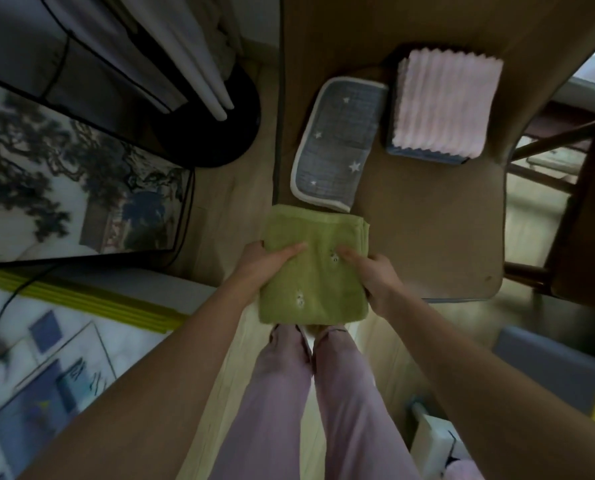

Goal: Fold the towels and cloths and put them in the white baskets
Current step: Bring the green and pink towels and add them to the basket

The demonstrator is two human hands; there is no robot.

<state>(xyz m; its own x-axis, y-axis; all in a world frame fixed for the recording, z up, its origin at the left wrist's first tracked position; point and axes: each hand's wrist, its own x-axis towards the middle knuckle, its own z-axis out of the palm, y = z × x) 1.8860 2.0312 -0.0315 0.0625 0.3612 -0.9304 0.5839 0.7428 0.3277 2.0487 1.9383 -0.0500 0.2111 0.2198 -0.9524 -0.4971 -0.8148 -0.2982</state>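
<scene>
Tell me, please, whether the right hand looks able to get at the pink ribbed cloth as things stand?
Probably not yet: the right hand and left hand both hold the folded green towel. The pink ribbed cloth itself lies uncovered farther along the table.

The person has two bare arms with no sleeves showing. The left hand (268, 263) and the right hand (375, 271) wear no gloves, rings or watch. The legs are in soft, loose pink trousers (310, 403) with little cuffs.
</scene>
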